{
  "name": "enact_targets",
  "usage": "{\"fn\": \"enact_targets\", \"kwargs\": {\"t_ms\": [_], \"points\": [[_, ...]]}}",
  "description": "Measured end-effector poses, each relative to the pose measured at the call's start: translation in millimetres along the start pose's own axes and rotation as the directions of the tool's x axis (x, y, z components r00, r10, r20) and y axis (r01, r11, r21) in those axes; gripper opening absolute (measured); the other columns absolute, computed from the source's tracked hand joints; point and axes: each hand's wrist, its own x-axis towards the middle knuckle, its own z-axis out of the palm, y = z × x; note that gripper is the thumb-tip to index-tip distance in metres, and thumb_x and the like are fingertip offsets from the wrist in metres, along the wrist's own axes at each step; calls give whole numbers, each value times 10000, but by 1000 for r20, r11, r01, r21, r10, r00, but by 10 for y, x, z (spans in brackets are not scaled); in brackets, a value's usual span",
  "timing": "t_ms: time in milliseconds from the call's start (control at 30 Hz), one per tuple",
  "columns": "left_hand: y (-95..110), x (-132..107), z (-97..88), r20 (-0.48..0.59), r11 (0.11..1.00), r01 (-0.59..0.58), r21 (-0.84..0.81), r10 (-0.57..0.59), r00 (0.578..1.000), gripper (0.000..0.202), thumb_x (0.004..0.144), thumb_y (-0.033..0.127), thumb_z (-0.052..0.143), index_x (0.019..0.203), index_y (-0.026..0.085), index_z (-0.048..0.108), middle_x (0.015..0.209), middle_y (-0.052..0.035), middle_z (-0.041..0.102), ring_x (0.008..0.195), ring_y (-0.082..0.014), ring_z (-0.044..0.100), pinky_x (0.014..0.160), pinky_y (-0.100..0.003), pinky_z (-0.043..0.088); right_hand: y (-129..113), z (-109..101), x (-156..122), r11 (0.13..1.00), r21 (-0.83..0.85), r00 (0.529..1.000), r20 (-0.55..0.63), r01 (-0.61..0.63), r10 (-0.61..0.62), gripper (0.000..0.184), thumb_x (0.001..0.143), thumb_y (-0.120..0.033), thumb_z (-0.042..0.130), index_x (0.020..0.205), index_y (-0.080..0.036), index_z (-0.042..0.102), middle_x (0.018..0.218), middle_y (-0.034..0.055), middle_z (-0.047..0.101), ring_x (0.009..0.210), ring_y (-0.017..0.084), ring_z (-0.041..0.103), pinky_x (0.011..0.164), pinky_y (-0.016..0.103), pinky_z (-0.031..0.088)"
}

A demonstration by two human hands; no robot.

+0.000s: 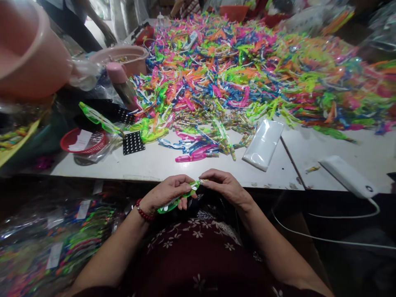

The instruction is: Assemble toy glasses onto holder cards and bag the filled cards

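Inward slanted both forearms (115, 247). The left hand (167, 192) gripped a green piece (169, 207); the right hand (230, 187) pinched its end (202, 181).

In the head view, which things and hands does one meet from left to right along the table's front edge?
Red basket, black dotted card, left hand, right hand, white packet, small patterned piece, white device.

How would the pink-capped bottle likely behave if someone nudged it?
Being tall and narrow, the pink-capped bottle would probably tip if pushed near its top. Its round body might then roll, though the heap of colorful plastic pieces beside it could stop it.
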Motion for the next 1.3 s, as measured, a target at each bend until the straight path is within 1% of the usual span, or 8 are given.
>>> {"fn": "enact_targets", "kwargs": {"t_ms": [700, 833, 933, 1000, 1100, 1167, 1233, 1300], "points": [[19, 4, 31, 156, 991, 129, 44, -134, 979, 419, 835, 427, 737, 1105, 127, 623, 827, -107, 689, 451, -131, 601, 402, -171, 453, -78, -125, -52, 985, -174, 977, 208, -4, 41, 182, 791, -384, 749, 895, -240, 788, 912, 30, 732, 880, 177, 662, 853, 328, 514], [53, 77, 43, 155, 988, 140, 60, -148, 977, 407, 834, 430, 738, 1083, 129, 624, 828, -104, 689, 445, -125, 592, 404, -170, 453, -52, -118, -52, 985, -170, 984, 175, -6, 36, 200, 805, -397, 730, 914, -239, 781, 901, 23, 741, 852, 169, 659, 836, 325, 513], [132, 205, -53, 28, 991, 130, -32, -129, 991, 458, 871, 503, 673, 1098, 108, 635, 916, -153, 693, 586, -170, 661, 523, -218, 543, 10, -256, 42, 994, -108, 999, 48, -3, 8, 212, 786, -406, 743, 904, -233, 773, 886, 19, 738, 834, 165, 647, 824, 320, 507], [199, 280, -173, -108, 981, 93, -168, -112, 988, 491, 884, 535, 636, 1099, 93, 642, 1018, -188, 679, 737, -208, 692, 632, -258, 583, 36, -443, 149, 997, -43, 988, -140, 56, -62, 225, 757, -410, 766, 897, -235, 762, 895, 13, 730, 838, 160, 635, 829, 316, 497], [242, 317, -379, -306, 962, -24, -273, -63, 950, 433, 848, 481, 691, 1026, 88, 652, 1029, -179, 668, 722, -163, 661, 580, -199, 543, 33, -811, 325, 982, -87, 885, -426, 169, -190, 311, 782, -454, 725, 1024, -260, 723, 972, 14, 714, 873, 168, 621, 848, 341, 485], [210, 305, -499, -441, 979, -107, -173, 20, 897, 399, 794, 442, 751, 964, 97, 643, 923, -136, 671, 627, -117, 609, 497, -154, 465, 36, -1067, 430, 947, -288, 806, -520, 146, -282, 380, 836, -464, 644, 1157, -261, 669, 1083, 47, 693, 955, 204, 610, 872, 382, 473], [154, 303, -609, -563, 988, -156, 14, 137, 815, 409, 745, 452, 776, 909, 111, 618, 823, -92, 658, 560, -104, 565, 458, -153, 406, 74, -1293, 519, 797, -604, 740, -533, 6, -410, 368, 866, -382, 581, 1189, -219, 650, 1212, 103, 644, 1089, 260, 557, 923, 426, 431], [119, 336, -734, -660, 950, -130, 283, 291, 693, 392, 764, 484, 716, 881, 127, 604, 775, -65, 648, 530, -113, 545, 458, -178, 390, 141, -1459, 590, 526, -829, 759, -464, -189, -458, 300, 848, -265, 549, 1104, -179, 679, 1259, 144, 609, 1138, 312, 500, 942, 465, 383]]}}
